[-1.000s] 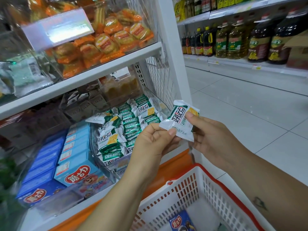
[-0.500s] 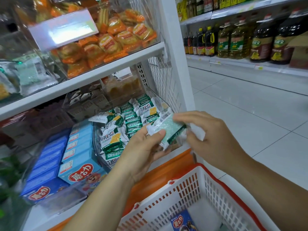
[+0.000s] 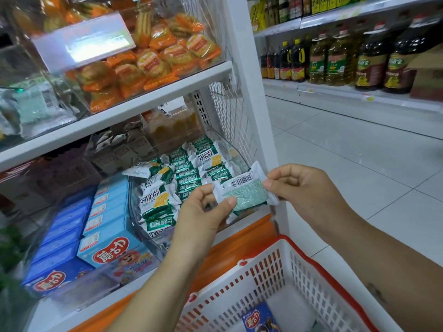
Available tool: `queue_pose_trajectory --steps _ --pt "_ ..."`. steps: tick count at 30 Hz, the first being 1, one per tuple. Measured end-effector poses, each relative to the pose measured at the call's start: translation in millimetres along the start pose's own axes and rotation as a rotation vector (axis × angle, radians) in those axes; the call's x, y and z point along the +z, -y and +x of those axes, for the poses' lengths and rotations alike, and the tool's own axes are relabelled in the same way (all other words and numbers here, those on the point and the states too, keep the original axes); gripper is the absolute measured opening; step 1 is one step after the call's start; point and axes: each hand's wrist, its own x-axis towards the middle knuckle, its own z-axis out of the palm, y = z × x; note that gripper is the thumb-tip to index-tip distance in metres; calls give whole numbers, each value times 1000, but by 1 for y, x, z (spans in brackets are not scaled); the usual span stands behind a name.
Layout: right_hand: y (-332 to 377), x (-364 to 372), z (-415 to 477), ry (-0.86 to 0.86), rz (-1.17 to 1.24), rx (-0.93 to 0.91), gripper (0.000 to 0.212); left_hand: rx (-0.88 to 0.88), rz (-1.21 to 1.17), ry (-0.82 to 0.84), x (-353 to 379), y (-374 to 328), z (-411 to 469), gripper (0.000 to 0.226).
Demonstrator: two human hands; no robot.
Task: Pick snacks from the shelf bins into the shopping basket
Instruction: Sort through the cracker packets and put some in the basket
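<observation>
Both hands hold one small green-and-white snack packet point(image 3: 247, 192), its barcode side facing me. My left hand point(image 3: 203, 214) pinches its left end with thumb and fingers. My right hand point(image 3: 302, 188) pinches its right end. The packet hangs in front of the clear bin point(image 3: 153, 233) full of the same green packets point(image 3: 182, 185), above the shelf's front edge. The white shopping basket with a red rim point(image 3: 287, 274) sits below and to the right, with a blue snack box point(image 3: 260, 319) lying in it.
Blue boxes point(image 3: 105, 226) fill the bin to the left. Orange snack packs point(image 3: 153, 61) sit in a bin on the shelf above. A white shelf post point(image 3: 254, 111) stands right behind the packet. Oil bottles point(image 3: 340, 61) line a far shelf across the tiled aisle.
The packet has been turned over from its printed front to its barcode back and lowered a little toward the bin. Both hands still hold it by its ends.
</observation>
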Motion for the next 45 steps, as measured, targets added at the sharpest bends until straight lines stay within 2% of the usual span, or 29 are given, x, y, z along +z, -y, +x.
queue_pose_trajectory --steps 4,8,13,16,18,20,25,28,30,32,34,37,39,41,43,45 --pt "0 1 -1 4 39 22 3 160 101 -103 2 -4 -3 28" --pt "0 -2 1 26 1 -26 12 187 126 -105 3 -7 -6 30" --pt "4 4 -7 257 -325 -254 49 106 114 -16 2 -10 -7 29" --pt "2 8 -8 261 -404 -330 57 30 13 72 -1 -15 -6 20" --pt "1 8 -7 237 -433 -336 60 -28 -20 70 -2 -19 -5 11" --pt "1 7 -6 221 -433 -346 61 -87 -57 60 -2 -22 -4 9" --pt "-3 5 -2 239 -349 -270 57 -122 -124 72 1 -23 -3 21" --pt "-2 7 -3 222 -248 -272 65 -186 -275 69 3 -29 -3 21" --pt "-2 9 -4 192 -371 -359 62 -227 -368 36 4 -31 -1 18" --pt "-3 11 -4 147 -512 -433 50 -249 -417 14 5 -32 -1 17" --pt "-2 10 -3 80 -550 -447 36 -264 -417 40 6 -33 -2 18" --pt "0 7 -2 41 -442 -349 22 -244 -276 91 3 -32 -4 12" --pt "2 5 -1 105 -269 -202 14 -124 29 78 -7 -31 1 11" --pt "3 5 -1 153 -130 -100 10 -6 241 146 -14 -34 8 26" --pt "5 6 -1 177 -72 -44 14 38 269 297 -15 -38 12 31" --pt "6 9 2 179 -27 -18 21 60 307 397 -17 -44 17 20"
